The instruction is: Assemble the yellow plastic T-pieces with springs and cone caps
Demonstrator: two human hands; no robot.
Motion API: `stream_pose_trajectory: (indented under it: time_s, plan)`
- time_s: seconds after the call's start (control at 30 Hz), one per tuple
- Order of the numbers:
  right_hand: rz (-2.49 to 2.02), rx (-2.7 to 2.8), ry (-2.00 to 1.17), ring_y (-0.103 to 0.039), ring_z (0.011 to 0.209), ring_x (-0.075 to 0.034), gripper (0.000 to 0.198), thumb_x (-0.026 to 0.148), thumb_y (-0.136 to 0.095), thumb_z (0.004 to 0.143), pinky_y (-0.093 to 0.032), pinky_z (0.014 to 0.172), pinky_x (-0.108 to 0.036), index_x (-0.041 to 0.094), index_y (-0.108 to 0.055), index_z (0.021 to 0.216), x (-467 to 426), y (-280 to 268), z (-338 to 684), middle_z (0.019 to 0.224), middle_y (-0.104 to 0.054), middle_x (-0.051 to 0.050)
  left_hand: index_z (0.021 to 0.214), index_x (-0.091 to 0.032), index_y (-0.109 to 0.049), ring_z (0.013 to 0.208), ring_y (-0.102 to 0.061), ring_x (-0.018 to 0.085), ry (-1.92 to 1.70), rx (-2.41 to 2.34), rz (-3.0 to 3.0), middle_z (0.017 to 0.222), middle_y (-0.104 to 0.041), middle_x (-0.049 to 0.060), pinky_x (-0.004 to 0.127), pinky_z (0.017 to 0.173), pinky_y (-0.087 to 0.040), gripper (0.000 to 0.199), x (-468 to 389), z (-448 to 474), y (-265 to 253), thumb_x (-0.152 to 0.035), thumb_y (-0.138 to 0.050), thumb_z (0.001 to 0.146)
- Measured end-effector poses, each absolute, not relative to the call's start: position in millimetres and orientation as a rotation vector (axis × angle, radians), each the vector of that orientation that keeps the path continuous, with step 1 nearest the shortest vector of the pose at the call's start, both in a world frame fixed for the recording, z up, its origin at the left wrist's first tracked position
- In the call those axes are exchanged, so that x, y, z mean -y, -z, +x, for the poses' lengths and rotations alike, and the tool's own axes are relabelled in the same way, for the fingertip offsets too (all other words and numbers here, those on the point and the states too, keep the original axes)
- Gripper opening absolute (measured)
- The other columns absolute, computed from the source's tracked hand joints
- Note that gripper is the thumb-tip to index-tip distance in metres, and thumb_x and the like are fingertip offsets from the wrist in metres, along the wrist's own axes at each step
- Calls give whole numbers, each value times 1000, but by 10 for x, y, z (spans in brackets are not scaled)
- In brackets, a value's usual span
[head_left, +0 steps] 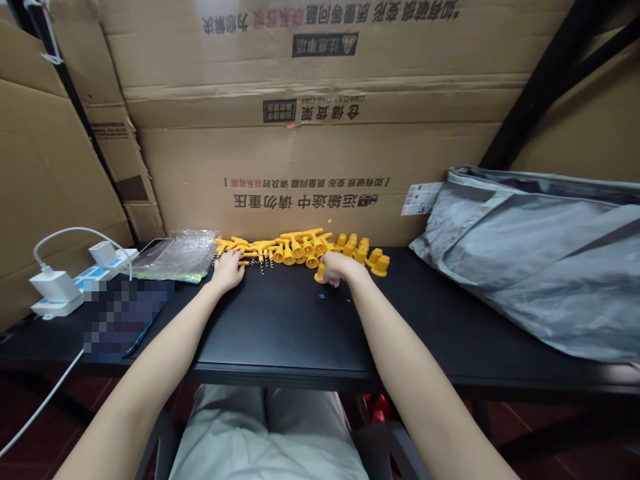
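My left hand (229,271) reaches over the left end of a row of yellow T-handled corkscrews (257,248), thumb and fingers apart among the handles. Bare metal spirals stick out toward me beside it. My right hand (340,267) is closed on a yellow cup-shaped cap (319,273), held just in front of the row. In the middle lie corkscrews with cone-shaped caps (299,251) fitted over their spirals. Loose yellow caps (361,251) stand in a group right of and behind my right hand; two more caps (381,265) sit at its right end.
Everything lies on a black table (280,327) against a cardboard wall (310,153). To the left are clear plastic bags (183,253), a power strip (95,273) with white chargers and cables, and a dark, pixelated flat item (127,317). A large grey bag (525,260) fills the right side.
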State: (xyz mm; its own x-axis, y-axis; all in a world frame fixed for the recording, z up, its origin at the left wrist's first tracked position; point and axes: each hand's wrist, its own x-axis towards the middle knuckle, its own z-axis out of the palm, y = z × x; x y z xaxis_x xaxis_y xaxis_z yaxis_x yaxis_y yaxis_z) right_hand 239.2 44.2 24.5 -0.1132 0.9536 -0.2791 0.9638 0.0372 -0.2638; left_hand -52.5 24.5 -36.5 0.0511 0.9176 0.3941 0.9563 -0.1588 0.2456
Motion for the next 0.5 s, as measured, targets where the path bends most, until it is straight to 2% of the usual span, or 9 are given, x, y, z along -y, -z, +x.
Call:
stream_pose_trajectory:
  time_s: [0.13, 0.27, 0.5]
  plan:
    - [1976, -2397, 796, -57, 47, -13, 18, 18, -75, 71, -42, 48, -23, 17, -59, 78, -370, -188, 2373, 53, -60, 2, 120, -23, -57, 126, -46, 32, 569, 2124, -2136, 130, -55, 14, 55, 99, -41, 38, -219, -534, 362, -19, -44, 85]
    - [1882, -2586, 920, -50, 47, -9, 13, 22, -70, 76, -38, 47, -21, 17, -57, 77, -404, -63, 2342, 60, -58, 4, 113, -22, -61, 124, -46, 32, 513, 2177, -2074, 127, -56, 15, 56, 97, -41, 34, -209, -544, 350, -19, -40, 87]
    - [1920, -2874, 524, -57, 68, -14, 24, 32, -71, 75, -38, 58, -23, 19, -51, 71, -387, 90, 2096, 74, -61, -1, 107, -21, -62, 122, -48, 31, 428, 2235, -2018, 128, -55, 14, 52, 97, -42, 28, -178, -540, 281, -16, -43, 86]
